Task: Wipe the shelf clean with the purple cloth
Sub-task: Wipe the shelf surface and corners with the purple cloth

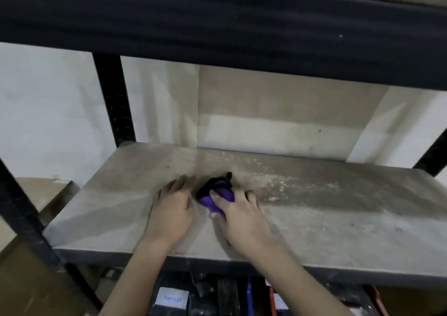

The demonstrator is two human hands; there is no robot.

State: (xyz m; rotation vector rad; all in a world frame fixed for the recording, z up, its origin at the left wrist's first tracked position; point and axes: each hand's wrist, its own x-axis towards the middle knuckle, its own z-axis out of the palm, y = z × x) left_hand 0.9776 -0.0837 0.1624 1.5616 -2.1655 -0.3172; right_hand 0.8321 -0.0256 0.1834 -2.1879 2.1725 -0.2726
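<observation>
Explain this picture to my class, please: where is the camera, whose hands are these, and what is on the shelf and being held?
There is one picture only, taken by a wide-angle camera worn on a person's head, looking forward and down. So the two bare hands you see belong to the wearer; no machine is involved.

The grey board is the shelf of a dark metal rack. Pale dust and crumbs lie scattered on it, mostly to the right of the hands.

The right hand grips a bunched purple cloth against the board. The left hand rests flat on the shelf beside the cloth, fingers straight, holding nothing.

Below the shelf sit dark packed items, one with a white label; its writing is too blurred to read.
</observation>
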